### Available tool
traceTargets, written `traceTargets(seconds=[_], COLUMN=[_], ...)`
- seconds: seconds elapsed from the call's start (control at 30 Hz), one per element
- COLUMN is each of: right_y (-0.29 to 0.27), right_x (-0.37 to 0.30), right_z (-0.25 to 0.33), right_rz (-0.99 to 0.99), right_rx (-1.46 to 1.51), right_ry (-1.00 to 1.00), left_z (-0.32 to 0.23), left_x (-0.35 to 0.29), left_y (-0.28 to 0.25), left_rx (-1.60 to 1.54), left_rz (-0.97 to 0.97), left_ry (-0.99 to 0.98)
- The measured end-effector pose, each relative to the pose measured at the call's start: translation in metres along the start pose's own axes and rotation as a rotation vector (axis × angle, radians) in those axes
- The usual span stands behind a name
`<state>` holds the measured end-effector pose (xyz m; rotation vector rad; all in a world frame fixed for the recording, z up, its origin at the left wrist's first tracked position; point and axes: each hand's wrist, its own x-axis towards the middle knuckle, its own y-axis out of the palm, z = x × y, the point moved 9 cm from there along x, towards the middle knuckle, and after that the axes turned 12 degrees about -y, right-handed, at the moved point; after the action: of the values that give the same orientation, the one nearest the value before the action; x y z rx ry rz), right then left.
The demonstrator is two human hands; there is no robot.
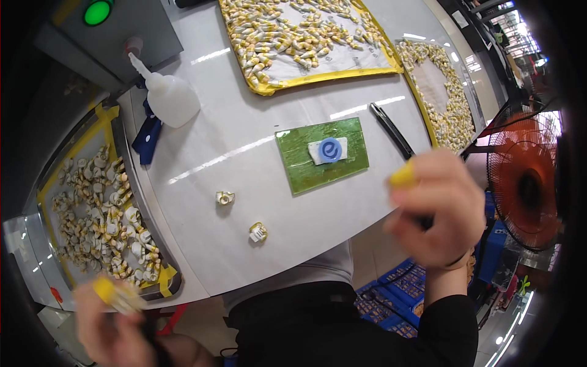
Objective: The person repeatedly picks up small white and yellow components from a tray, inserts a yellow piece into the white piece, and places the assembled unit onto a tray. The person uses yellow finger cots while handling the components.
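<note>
At four o'clock, right hand [435, 211]: my fingers curl shut, yellow fingertip cot [403, 176] on one; contents hidden.
Left hand [113, 321]: seven o'clock, blurred; grip unclear.
Loose parts: two small pieces [225, 197] near table [244, 122] centre.
Risk: a careless sleeve could sweep them off the edge.

The head camera is looking straight down from just above the white table [244, 122], quite near it. The table is filling the middle of the frame, the person's body is showing at the bottom, and the edges are bending round.
</note>
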<state>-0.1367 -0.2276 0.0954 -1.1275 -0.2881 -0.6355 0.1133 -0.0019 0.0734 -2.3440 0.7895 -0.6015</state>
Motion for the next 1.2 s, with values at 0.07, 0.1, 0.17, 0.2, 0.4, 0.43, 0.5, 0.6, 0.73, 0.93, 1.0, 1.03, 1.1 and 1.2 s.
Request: traceTargets(seconds=[0.07,0.1,0.17,0.2,0.4,0.43,0.5,0.6,0.73,0.93,1.0,1.03,1.1,1.2], right_y=[-0.016,-0.018,-0.011,-0.007,0.042,0.052,0.069,0.07,0.07,0.031,0.029,0.031,0.034,0.03], right_x=[0.009,0.014,0.026,0.029,0.066,0.071,0.076,0.075,0.068,0.052,0.038,0.031,0.022,0.017], right_z=[-0.018,-0.032,-0.059,-0.073,-0.134,-0.143,-0.156,-0.159,-0.143,-0.097,-0.079,-0.07,-0.054,-0.038], right_rz=[0.069,0.095,0.167,0.203,0.318,0.347,0.406,0.372,0.272,0.119,0.088,0.09,0.207,0.249], right_rx=[-0.193,-0.234,-0.309,-0.353,-0.213,-0.177,-0.105,-0.233,-0.402,0.129,0.342,0.411,0.377,0.149], right_ry=[0.035,0.033,0.016,-0.028,-0.186,-0.156,-0.093,-0.162,-0.263,0.021,0.124,0.176,0.159,0.057], left_z=[0.005,-0.006,-0.031,-0.052,-0.096,-0.092,-0.086,-0.078,-0.076,-0.065,-0.052,-0.049,-0.046,-0.037], left_x=[0.033,0.038,0.035,0.028,-0.031,-0.031,-0.026,-0.019,-0.013,-0.008,-0.014,-0.017,-0.021,-0.029], left_y=[-0.005,-0.003,0.007,0.023,0.153,0.157,0.158,0.162,0.152,0.106,0.101,0.104,0.112,0.124], left_rx=[0.446,0.565,0.804,0.64,0.403,0.397,0.408,0.403,0.174,-0.506,-0.763,-0.819,-0.936,-1.104], left_rz=[0.081,0.02,-0.1,-0.025,0.52,0.493,0.503,0.546,0.579,0.447,0.445,0.5,0.615,0.616], left_ry=[-0.08,-0.026,0.081,0.174,0.23,0.192,0.121,0.042,0.052,-0.132,-0.31,-0.326,-0.354,-0.509])
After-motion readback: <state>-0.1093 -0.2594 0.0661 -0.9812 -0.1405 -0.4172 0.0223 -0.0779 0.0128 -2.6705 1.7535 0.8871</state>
